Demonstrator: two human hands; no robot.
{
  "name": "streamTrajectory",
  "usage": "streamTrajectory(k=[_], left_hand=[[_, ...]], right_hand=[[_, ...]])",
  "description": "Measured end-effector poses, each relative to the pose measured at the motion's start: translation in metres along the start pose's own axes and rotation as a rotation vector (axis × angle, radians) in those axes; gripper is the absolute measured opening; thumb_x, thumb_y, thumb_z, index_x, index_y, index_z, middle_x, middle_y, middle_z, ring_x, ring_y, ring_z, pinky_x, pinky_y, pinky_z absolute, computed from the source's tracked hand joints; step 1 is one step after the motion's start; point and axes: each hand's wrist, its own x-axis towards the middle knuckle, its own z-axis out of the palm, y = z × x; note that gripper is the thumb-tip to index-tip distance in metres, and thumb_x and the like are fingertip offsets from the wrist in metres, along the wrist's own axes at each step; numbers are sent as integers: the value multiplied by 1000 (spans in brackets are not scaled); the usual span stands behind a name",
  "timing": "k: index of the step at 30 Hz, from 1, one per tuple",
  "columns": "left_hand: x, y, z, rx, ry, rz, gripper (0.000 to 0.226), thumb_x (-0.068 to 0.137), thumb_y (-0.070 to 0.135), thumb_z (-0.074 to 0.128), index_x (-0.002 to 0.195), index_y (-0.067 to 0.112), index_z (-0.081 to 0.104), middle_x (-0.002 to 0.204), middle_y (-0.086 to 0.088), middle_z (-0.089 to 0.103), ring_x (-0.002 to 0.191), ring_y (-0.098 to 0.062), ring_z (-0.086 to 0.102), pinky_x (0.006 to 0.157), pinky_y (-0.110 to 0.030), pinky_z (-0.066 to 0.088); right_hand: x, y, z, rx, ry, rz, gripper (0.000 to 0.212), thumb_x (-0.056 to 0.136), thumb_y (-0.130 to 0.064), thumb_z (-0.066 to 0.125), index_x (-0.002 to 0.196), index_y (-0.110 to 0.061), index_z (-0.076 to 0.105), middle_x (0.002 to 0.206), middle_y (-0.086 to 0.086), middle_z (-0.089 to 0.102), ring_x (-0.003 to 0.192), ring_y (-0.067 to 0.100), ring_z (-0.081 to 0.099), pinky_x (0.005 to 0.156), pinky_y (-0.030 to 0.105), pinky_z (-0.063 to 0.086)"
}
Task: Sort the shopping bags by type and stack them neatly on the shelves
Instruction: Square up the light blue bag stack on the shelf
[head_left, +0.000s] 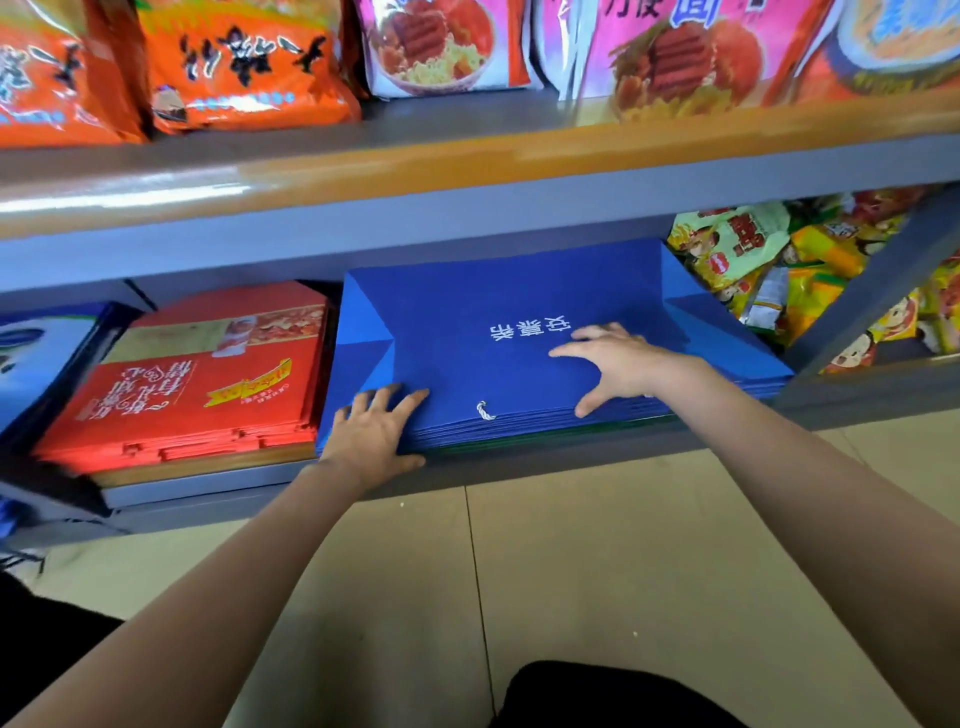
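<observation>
A stack of flat blue paper shopping bags (493, 306) with white lettering lies on the lower shelf (519, 462). My left hand (371, 434) rests on the stack's front left corner, fingers spread on top and thumb along the front edge. My right hand (613, 361) presses flat on the top bag, fingers spread, thumb at the front edge. A white cord handle (484, 410) pokes out at the front. To the left lies a stack of flat red bags (197, 395). Further left sits a blue and white bag (36, 353), partly cut off.
Orange and pink snack packets (244, 62) fill the upper shelf (467, 176). Yellow and green snack packs (810, 270) are piled right of the blue stack behind a grey diagonal brace (872, 291). Beige floor tiles (571, 571) lie below; my dark-clothed knee (597, 696) is at the bottom.
</observation>
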Motion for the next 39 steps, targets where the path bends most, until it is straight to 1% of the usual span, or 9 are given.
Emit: streamTrajectory(k=[6,17,23,30,32,33,35,37,39], left_hand=[[4,14,-6,-8,195,132,66,87,52,53,143,28,28,143,1,30,129,-22,29,105,-35,26],[16,17,4,-90,153,123,56,88,44,57,135,26,34,132,-1,36,122,-21,35,100,-38,32],[-3,-35,3,-296,559,159,38,83,36,43,104,11,63,100,-7,59,89,-29,57,74,-39,44],[-63,-172,3,165,395,126,28,71,21,46,95,12,57,86,-9,62,68,-28,60,57,-31,46],[-86,-205,8,283,242,56,37,66,19,65,101,9,63,99,-12,62,79,-30,61,63,-34,49],[-96,-216,13,296,142,1,49,69,20,68,115,7,58,118,-15,57,98,-31,58,76,-38,49],[-110,-237,30,274,-9,-86,60,88,23,50,143,10,29,150,-15,24,134,-31,30,106,-41,31],[-114,-248,36,255,-66,-145,60,92,22,38,148,14,16,155,-10,10,140,-28,17,113,-40,21],[-113,-254,39,253,-26,-125,60,92,23,37,147,14,17,154,-10,14,138,-28,20,111,-40,21]], right_hand=[[13,-17,9,-75,-57,-16,103,67,-44,80,145,-45,13,156,-7,4,139,33,9,110,54,23],[22,-40,11,-131,-63,-44,99,67,-47,79,146,-38,20,148,-3,23,133,30,19,102,48,36],[29,-109,-8,-27,25,-301,77,74,-47,73,140,-28,38,143,-6,32,133,23,24,109,40,29],[77,-234,-15,5,74,-521,68,81,-35,71,139,-22,39,140,1,39,129,21,33,104,37,34],[85,-270,-10,-31,76,-572,67,82,-32,70,140,-21,39,139,3,38,130,23,33,104,37,34],[88,-285,-5,-62,72,-590,66,82,-30,70,140,-20,40,139,4,38,129,23,34,104,37,35],[96,-310,7,-148,65,-604,59,84,-28,68,137,-19,43,136,4,38,125,24,39,101,39,38],[105,-327,19,-249,77,-596,48,87,-25,64,131,-18,48,133,3,40,124,28,39,100,41,39],[110,-339,27,-296,98,-559,37,88,-21,62,122,-15,50,128,4,42,125,30,37,101,41,37]])
